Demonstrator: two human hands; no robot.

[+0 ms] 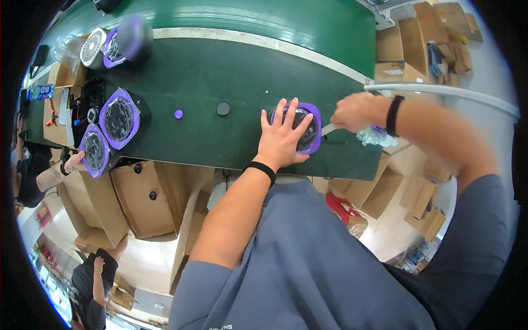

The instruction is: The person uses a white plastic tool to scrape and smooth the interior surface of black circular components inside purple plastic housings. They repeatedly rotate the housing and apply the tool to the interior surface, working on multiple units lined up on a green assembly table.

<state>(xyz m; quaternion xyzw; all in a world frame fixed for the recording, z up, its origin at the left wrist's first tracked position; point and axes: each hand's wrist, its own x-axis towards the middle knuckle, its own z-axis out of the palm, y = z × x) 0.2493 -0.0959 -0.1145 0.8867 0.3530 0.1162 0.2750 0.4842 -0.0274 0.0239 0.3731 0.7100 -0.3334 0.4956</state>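
My left hand lies flat, fingers spread, on top of a round black-faced device with a purple rim. It stands on the dark green table near the front edge. Closed in a fist, my right hand grips a flat pale strip-like tool. The tool's end meets the purple rim on its right side; most of its handle is hidden in my fist. A crumpled pale teal bundle, with something purple beside it, lies just below my right wrist.
A small purple disc and a dark round cap lie left of my hands. Further left are more purple-rimmed devices; a co-worker's hand touches one. Cardboard boxes stand below the table edge. A pale curved bar juts out right.
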